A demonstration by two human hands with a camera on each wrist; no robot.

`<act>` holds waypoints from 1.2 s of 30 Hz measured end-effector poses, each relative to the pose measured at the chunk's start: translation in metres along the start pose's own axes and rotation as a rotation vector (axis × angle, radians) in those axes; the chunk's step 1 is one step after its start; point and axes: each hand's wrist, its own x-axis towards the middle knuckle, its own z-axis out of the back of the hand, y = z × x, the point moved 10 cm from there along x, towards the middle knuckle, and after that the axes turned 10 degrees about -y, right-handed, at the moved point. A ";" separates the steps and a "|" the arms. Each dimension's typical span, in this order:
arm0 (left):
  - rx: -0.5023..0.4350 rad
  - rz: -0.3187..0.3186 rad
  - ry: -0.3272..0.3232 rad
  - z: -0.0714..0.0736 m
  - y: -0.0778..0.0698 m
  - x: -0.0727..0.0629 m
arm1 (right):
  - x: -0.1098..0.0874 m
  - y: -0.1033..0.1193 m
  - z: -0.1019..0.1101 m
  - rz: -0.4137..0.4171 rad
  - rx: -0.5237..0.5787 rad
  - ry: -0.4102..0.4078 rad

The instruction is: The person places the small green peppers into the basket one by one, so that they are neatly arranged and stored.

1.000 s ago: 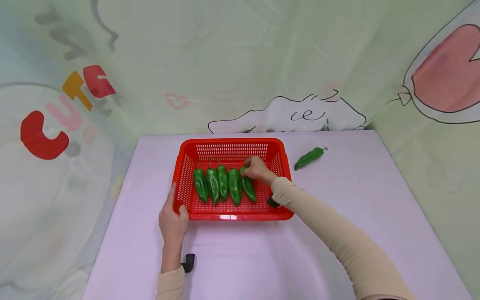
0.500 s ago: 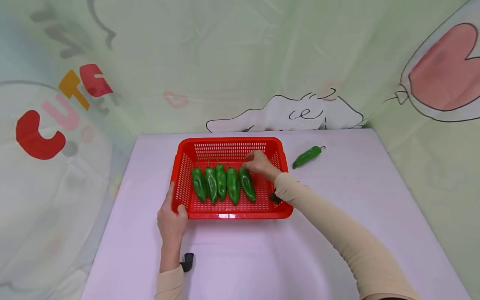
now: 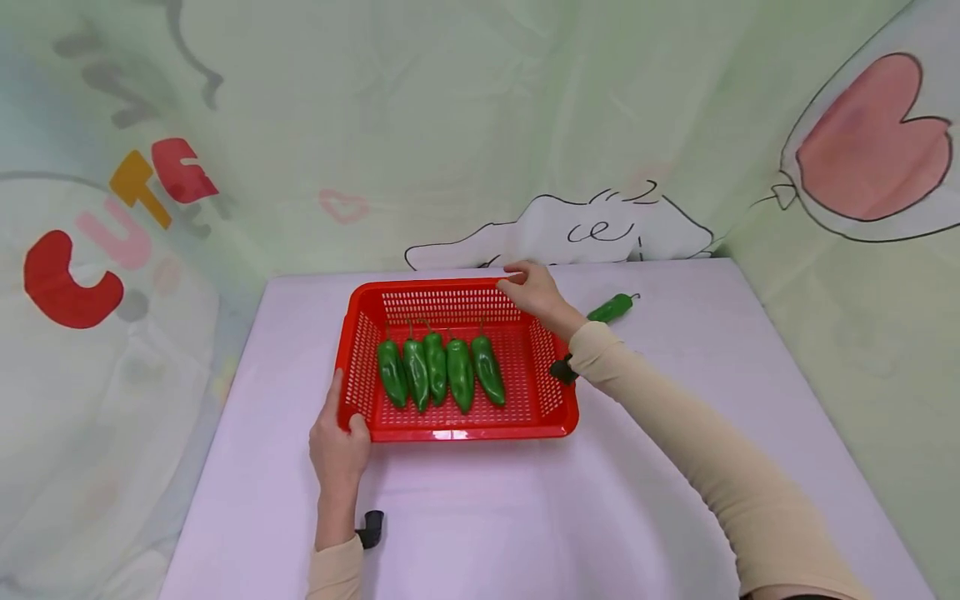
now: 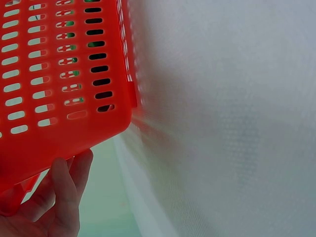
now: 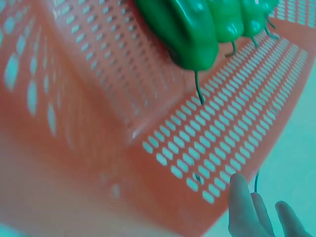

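A red plastic basket (image 3: 457, 434) with slotted walls stands on the table, several green peppers (image 3: 460, 375) lying side by side on its floor, stems toward the back. My left hand (image 3: 339, 450) grips the basket's front left corner, thumb over the rim; in the left wrist view its fingers (image 4: 64, 190) reach to the wall's edge. My right hand (image 3: 534, 292) holds nothing and hovers over the back right rim, fingers loosely extended. The right wrist view shows those fingers (image 5: 239, 202) near the slotted back wall, with the rightmost pepper (image 5: 185, 34) inside.
One more green pepper (image 3: 613, 307) lies on the table to the right of the basket, partly behind my right wrist. The table has a pale lilac cover (image 3: 675, 358). A printed cloth wall (image 3: 450, 125) rises behind it.
My right hand has let go of the rightmost pepper in the basket, then risen back and right to the rear rim. The left hand keeps its grip on the basket.
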 end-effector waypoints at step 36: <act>-0.002 0.005 0.011 -0.001 0.001 -0.001 | -0.002 -0.130 0.129 -0.247 0.128 -0.496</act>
